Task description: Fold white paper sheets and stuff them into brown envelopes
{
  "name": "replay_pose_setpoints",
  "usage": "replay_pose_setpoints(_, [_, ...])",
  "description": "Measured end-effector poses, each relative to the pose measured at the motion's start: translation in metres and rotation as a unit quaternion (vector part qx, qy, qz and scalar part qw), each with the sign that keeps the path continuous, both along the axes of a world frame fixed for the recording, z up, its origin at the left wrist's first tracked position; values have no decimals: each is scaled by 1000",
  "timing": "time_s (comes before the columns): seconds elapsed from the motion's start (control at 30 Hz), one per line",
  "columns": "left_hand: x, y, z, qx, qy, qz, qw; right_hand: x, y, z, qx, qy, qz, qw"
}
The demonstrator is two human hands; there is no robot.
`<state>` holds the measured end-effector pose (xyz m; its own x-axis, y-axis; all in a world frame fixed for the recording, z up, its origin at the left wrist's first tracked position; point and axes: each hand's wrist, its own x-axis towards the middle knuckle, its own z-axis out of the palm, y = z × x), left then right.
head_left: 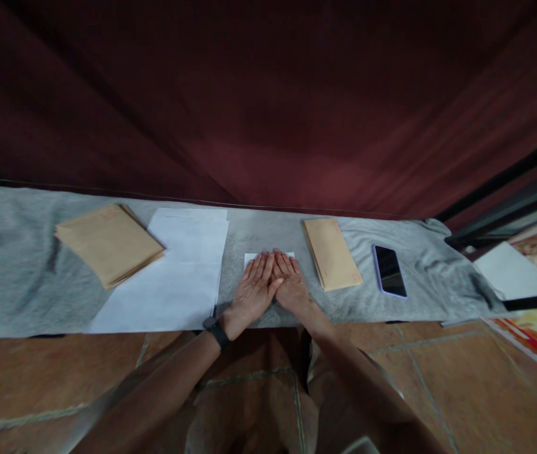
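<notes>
Small white paper, frame centre, beneath left hand and right hand; both grips unclenched, palms down, apparently to flatten it. White sheets, centre-left, brown envelopes, centre-right: flanking, seemingly for reach.

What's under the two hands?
White paper on the gray cloth; its far corners show. The left hand and right hand lie flat over much of the rest, so its near end and whether anything lies beneath it can't be seen.
</notes>
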<state>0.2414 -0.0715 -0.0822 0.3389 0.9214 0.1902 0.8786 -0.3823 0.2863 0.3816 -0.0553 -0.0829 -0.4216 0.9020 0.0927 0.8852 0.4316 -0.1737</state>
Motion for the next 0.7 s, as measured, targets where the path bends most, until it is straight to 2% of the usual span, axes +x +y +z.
replay_pose_setpoints(0.13, [1, -1, -3, 16, 29, 0, 999, 5, 4, -2, 4, -4, -7, 1000])
replay_pose_setpoints(0.4, [-1, -2, -11, 51, 80, -9, 995, 23, 10, -6, 20, -1, -63, 998])
replay_pose_setpoints(0.7, [3, -5, -1, 41, 94, 2, 995, 33, 8, -7, 42, 16, -102, 994])
